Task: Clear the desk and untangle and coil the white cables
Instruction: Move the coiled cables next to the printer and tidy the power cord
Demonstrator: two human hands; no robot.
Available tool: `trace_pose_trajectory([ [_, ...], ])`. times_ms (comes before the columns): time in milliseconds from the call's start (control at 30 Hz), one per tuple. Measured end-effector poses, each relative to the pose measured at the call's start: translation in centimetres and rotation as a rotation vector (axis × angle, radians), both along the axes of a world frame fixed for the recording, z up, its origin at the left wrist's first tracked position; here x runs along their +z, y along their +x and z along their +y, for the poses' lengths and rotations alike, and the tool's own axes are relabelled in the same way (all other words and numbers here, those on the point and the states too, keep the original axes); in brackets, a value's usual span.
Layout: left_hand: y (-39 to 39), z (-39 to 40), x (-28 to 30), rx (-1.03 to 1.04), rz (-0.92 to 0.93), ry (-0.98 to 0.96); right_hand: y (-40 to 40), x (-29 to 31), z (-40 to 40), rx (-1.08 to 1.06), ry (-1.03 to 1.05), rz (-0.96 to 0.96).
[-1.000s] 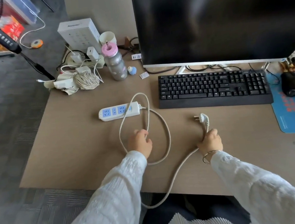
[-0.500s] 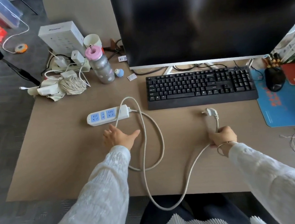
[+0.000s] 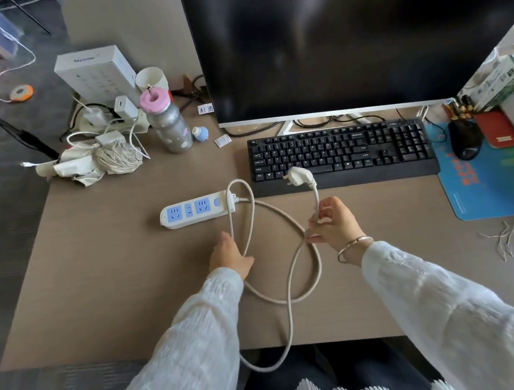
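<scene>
The right hand point(image 3: 336, 224) pinches the cable point(image 3: 287, 287) below its plug point(image 3: 298, 175), right of the power strip point(image 3: 198, 209), to guide coiling; the left hand point(image 3: 229, 255), fingers relaxed, steadies a loop.

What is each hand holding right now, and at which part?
Right hand pinches the white power-strip cable just below its plug. Left hand rests by a cable loop; whether it grips is unclear.

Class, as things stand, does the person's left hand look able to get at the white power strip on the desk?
Probably yes. The left hand lies open on the desk just short of the power strip, with only bare desk and a cable loop between. Nothing blocks it.
</scene>
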State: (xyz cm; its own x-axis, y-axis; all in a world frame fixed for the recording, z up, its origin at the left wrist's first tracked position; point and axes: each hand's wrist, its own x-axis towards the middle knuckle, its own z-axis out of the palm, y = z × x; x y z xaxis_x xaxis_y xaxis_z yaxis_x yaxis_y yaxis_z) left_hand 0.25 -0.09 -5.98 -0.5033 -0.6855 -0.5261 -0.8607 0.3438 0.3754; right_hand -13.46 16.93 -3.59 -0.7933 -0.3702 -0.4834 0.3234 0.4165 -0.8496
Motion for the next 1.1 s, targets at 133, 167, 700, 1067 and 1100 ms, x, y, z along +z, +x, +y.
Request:
trace_pose_trajectory([
  [133,0.5,0.3,0.6,0.268,0.215,0.489,1.0,-0.3,-2.1,0.017,-0.068,-0.078],
  [167,0.6,0.6,1.0,0.332,0.255,0.594,1.2,-0.3,-2.6,0.022,-0.077,-0.09],
  [700,2.3,0.5,2.2,0.24,0.375,0.755,4.7,1.3,-7.4,0.229,-0.044,0.115],
  [1067,5.9,-0.6,3.1,0.727,0.662,0.603,5.2,-3.5,-3.1,0.569,0.73,0.476],
  [1100,6.0,-0.7,3.0,0.802,0.674,0.583,5.2,-3.5,-2.9,0.56,0.724,0.469],
])
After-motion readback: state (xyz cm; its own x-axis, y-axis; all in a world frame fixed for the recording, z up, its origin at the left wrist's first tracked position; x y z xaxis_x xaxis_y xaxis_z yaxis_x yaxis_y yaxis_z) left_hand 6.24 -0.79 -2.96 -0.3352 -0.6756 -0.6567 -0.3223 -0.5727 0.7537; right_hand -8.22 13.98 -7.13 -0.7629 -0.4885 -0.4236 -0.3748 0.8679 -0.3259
